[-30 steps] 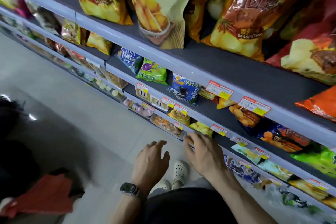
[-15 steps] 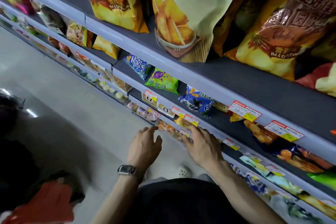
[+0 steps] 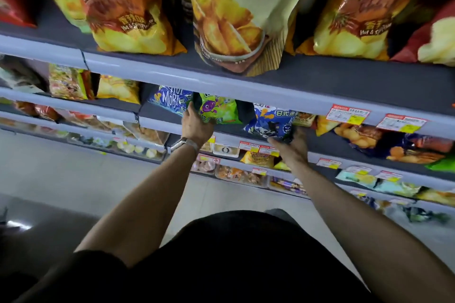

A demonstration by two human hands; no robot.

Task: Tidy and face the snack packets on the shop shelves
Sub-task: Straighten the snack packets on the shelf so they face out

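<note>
Left hand: the left hand reaches up to the second shelf and grasps the green packet by its lower left corner, with the thumb lying up along the packet's left edge and the other fingers tucked beneath it.
Right hand: the right hand is clenched on the bottom edge of the blue packet, fingertips curled into the crumpled foil and the back of the hand towards the camera.
Green packet: the green packet, printed with a purple cartoon figure, stands on the second shelf from the top with its front facing outward; its top is hidden behind the rail above.
Blue packet: the blue packet is just right of the green one on the same shelf, with a dark gap between them, and its lower end hangs over the shelf's front.
Neighbour: a blue bag lettered MORI stands just left of the green packet, close by the left thumb; whether they touch cannot be told.
Shelf rail: the grey rail of the second shelf runs under both held packets.
Top shelf: a cream bag showing potato wedges stands upright between two orange bags.
Price tags: red and yellow price tags sit on the rail to the right of the blue packet.
Wrist: a watch is on the left wrist.
Lower shelves: small packets and clear trays, too blurred to tell apart.
</note>
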